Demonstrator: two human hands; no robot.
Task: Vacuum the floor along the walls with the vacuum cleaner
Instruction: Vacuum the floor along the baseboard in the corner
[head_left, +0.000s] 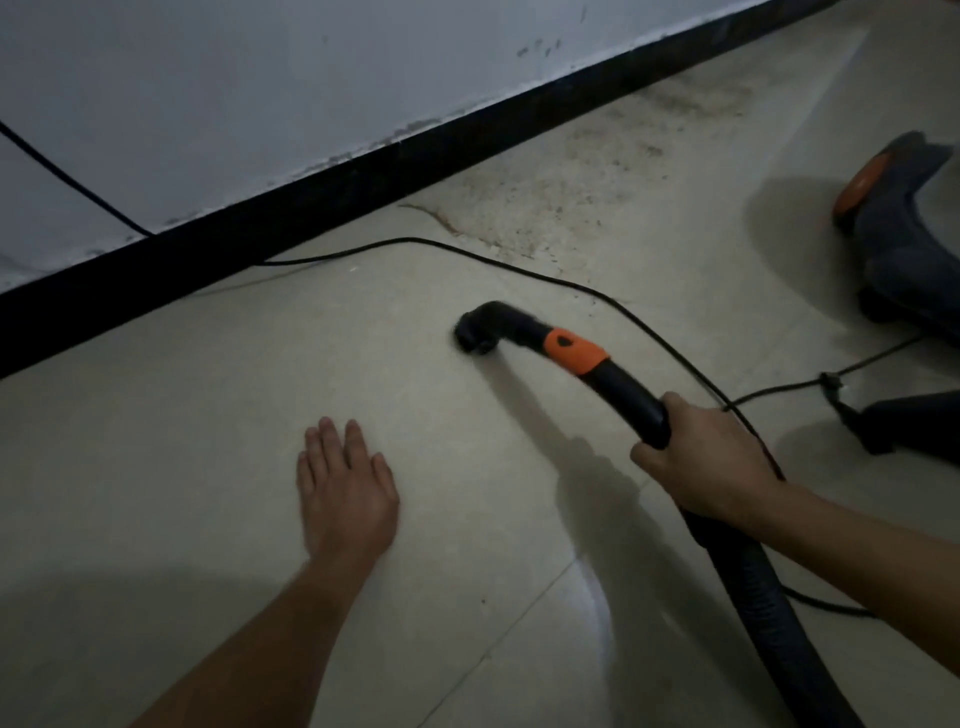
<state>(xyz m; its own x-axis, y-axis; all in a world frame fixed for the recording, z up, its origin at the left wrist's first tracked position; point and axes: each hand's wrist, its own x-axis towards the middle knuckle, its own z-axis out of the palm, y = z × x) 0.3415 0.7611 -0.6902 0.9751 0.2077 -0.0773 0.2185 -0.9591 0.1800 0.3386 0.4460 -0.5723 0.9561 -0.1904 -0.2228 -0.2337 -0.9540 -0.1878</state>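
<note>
- The right grip (711, 460), lower right of the frame, is clenched round the black handle tube (618, 387). The left grip (345, 488), lower centre, is released, its fingers straight and low over the floor (156, 441).
- The tube looks stiff and light, and the ribbed hose (769, 597) is probably floppy, so hold the tube at its bend.
- The nozzle (475, 335) sits mid-frame, apart from the skirting (311, 197).
- A dirt patch (597, 176) lies along the wall, upper right.

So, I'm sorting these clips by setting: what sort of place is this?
Likely an indoor room, perhaps in a home, seen at floor level: pale floor tiles, a painted wall with a black skirting board, and a canister vacuum cleaner whose hose handle the right hand grips.
</note>
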